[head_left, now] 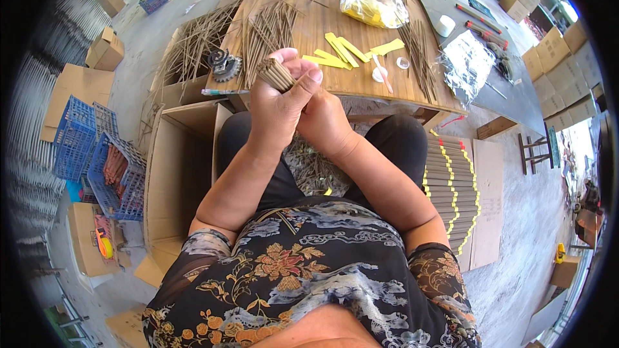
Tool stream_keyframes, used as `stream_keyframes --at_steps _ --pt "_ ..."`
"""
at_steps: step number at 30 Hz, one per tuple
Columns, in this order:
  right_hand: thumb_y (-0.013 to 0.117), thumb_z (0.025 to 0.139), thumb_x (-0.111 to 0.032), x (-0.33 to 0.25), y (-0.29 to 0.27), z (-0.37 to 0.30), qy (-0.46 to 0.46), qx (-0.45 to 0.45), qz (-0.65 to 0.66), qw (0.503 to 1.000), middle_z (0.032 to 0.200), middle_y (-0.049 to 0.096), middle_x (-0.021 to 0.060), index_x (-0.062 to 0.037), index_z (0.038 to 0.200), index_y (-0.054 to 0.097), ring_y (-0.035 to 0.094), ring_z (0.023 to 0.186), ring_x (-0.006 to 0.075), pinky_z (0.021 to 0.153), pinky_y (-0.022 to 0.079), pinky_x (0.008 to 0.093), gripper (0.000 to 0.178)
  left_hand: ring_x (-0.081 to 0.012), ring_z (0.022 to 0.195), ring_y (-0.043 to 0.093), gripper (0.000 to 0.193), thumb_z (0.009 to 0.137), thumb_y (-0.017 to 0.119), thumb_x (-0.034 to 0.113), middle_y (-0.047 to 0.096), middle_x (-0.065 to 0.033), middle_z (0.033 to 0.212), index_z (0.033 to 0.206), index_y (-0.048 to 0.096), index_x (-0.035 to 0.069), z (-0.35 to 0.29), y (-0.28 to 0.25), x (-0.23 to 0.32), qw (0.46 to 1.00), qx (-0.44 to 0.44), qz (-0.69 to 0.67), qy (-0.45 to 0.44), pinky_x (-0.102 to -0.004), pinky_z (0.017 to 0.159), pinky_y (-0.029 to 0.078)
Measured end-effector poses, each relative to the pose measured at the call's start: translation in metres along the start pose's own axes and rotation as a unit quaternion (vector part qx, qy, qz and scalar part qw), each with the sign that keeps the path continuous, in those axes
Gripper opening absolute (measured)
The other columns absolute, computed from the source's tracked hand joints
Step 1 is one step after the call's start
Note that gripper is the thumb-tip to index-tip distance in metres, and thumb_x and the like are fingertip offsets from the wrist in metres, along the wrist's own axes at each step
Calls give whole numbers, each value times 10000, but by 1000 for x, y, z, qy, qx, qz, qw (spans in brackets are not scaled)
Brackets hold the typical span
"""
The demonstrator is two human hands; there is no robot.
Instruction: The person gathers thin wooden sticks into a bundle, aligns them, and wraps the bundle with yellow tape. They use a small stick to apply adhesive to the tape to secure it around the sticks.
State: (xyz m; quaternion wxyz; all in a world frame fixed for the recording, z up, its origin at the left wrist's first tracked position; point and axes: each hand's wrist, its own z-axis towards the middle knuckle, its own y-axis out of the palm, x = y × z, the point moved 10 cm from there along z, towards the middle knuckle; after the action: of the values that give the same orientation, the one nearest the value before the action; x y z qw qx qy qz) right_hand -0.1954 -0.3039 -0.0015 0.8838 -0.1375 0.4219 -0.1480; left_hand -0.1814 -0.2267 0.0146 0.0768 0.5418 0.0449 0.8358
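Note:
Above the near edge of the table, my left hand (272, 106) is closed around a bundle of thin brown sticks (276, 76), whose cut ends tilt up and to the left. My right hand (325, 116) presses against the left one, its fingers curled in where the bundle runs down between my palms. Both hands hide the lower length of the bundle. Yellow paper strips (340, 49) lie on the wooden table (309, 9) just beyond my hands. A small white pot (378, 75) with a slim stick or brush on it stands to their right.
Loose brown sticks (267, 35) lie across the table's left side, near a dark geared metal tool (224, 66). A plastic bag (374, 6) sits at the back. Open cardboard box (177, 174) stands left of my legs; yellow-banded stick bundles (448, 183) lie on cardboard at right.

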Motion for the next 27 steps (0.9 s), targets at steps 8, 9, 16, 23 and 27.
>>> stream_keyframes --at_steps 8,9,16,23,27 --pt "648 707 -79 3 9 -10 84 -87 59 991 935 594 173 15 1030 499 620 809 261 718 467 312 368 -30 447 401 151 821 605 85 463 22 553 893 548 -36 2 15 20 985 -12 -173 -5 -195 475 407" --pt "652 704 -75 4 9 -11 82 -83 69 991 931 596 165 10 1028 502 620 806 250 719 465 307 367 -40 445 399 188 820 609 110 453 21 543 915 539 -36 2 16 20 987 -19 -160 -12 -212 491 413" --pt "616 733 -118 5 -5 -5 67 -3 82 994 819 605 210 -20 926 559 592 823 366 676 478 377 224 -85 649 530 383 794 651 173 561 -36 690 1044 472 -55 2 15 33 998 35 -32 44 -242 673 446" --pt "579 745 -100 -5 -11 -6 5 26 51 998 766 606 200 -19 884 555 602 757 369 623 485 389 162 -102 700 554 197 820 618 176 601 -58 729 790 570 -12 -8 20 9 999 -15 30 -14 -230 675 444" --pt "583 741 -101 2 -8 -9 28 11 42 999 755 604 203 -21 881 558 603 742 369 616 486 392 164 -100 668 545 221 842 591 186 593 -62 691 724 544 6 -4 23 14 999 -52 10 8 -225 650 439"
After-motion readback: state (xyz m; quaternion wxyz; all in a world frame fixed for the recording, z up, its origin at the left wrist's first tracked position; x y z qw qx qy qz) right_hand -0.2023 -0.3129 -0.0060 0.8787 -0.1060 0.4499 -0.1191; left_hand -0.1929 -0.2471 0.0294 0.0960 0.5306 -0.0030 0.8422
